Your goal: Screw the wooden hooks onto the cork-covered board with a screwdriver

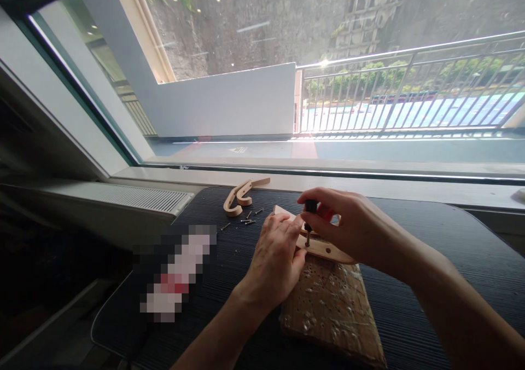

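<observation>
My right hand (pixel 348 227) is closed round a small screwdriver (pixel 308 217) with a dark and red handle, held upright with its tip on a flat wooden piece (pixel 328 249). My left hand (pixel 276 255) lies on the left end of that wooden piece with the fingers curled down, pressing it onto a worn, hole-pocked board (pixel 334 310). Whether a screw sits under the tip I cannot make out.
Two curved wooden hooks (pixel 240 195) lie at the far edge of the dark ribbed table top (pixel 451 249), with several loose screws (pixel 246 221) beside them. A blurred-out patch (pixel 176 274) lies at the left. A window sill and a vent grille (pixel 139 197) run behind.
</observation>
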The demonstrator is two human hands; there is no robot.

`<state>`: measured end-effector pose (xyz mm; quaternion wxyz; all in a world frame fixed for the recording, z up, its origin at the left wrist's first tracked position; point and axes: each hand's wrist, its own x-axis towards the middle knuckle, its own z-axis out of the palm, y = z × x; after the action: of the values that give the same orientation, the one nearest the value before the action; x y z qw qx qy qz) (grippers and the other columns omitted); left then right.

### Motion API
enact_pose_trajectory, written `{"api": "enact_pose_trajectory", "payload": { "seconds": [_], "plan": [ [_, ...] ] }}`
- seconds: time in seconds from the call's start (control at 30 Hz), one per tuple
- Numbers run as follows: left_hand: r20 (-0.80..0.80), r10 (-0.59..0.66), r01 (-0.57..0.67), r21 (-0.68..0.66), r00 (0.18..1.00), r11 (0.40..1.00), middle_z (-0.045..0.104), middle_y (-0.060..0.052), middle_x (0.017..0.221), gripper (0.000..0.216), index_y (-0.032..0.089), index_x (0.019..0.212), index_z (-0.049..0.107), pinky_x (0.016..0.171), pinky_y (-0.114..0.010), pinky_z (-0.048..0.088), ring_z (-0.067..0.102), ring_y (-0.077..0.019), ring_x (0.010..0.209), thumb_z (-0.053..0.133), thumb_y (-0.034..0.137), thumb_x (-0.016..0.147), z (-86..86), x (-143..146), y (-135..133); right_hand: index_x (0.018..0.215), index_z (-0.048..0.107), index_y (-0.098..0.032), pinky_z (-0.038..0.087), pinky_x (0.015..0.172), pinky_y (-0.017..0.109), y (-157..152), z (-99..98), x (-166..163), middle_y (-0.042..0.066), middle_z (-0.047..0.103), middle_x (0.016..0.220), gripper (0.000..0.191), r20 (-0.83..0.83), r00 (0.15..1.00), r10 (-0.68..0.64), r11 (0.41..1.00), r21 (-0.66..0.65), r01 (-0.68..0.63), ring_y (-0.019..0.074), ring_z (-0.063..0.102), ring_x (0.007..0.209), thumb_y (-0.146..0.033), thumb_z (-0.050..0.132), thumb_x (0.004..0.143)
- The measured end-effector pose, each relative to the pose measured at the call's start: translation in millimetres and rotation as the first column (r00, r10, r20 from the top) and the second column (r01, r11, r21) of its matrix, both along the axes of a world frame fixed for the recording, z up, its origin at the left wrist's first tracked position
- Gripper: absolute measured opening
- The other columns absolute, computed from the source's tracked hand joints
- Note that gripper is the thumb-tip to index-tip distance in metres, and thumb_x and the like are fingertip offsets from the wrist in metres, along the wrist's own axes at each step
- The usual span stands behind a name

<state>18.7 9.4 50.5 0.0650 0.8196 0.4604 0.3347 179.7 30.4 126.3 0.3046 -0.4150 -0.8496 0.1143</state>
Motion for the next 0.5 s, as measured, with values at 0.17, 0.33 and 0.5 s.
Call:
{"api": "enact_pose_trajectory", "payload": {
  "seconds": [0.17, 0.33, 0.5],
  "plan": [
    [0.015, 0.001, -0.001, 0.009, 1.0, 1.0, 0.056, -0.006, 0.115, 0.042, 0.023, 0.111, 0.05, 0.104, -0.049, 0.035, 0.042, -0.0258, 0.117, 0.059, 0.006, 0.073, 0.2, 0.0, -0.5, 0.095, 0.063, -0.022, 0.041, 0.06, 0.023, -0.1, 2.0, -4.7, 0.001, 0.066, 0.079, 0.015, 0.024, 1.0, -0.004, 1.0, 0.024, 0.003, 0.0125, 0.058, 0.066, -0.027, 0.057, 0.083],
    [0.009, 0.004, -0.004, 0.017, 1.0, 1.0, 0.057, -0.006, 0.113, 0.04, 0.022, 0.109, 0.051, 0.104, -0.048, 0.034, 0.043, -0.025, 0.117, 0.059, 0.006, 0.073, -1.2, 1.3, -0.1, 0.087, 0.061, -0.02, 0.039, 0.056, 0.023, 1.2, -0.2, -5.2, 0.001, 0.065, 0.077, 0.012, 0.048, 0.998, -0.031, 0.999, 0.029, 0.03, 0.0122, 0.055, 0.062, -0.031, 0.057, 0.083],
    [-0.008, 0.008, -0.008, 0.015, 1.0, 1.0, 0.056, -0.006, 0.113, 0.041, 0.021, 0.112, 0.05, 0.104, -0.046, 0.035, 0.041, -0.0246, 0.117, 0.059, 0.007, 0.074, -2.0, 1.9, 0.7, 0.1, 0.06, -0.022, 0.039, 0.056, 0.024, 0.5, -1.4, -3.9, 0.0, 0.065, 0.073, 0.019, 0.059, 0.997, -0.057, 0.998, 0.014, 0.056, 0.0132, 0.056, 0.062, -0.032, 0.056, 0.084]
  ]
}}
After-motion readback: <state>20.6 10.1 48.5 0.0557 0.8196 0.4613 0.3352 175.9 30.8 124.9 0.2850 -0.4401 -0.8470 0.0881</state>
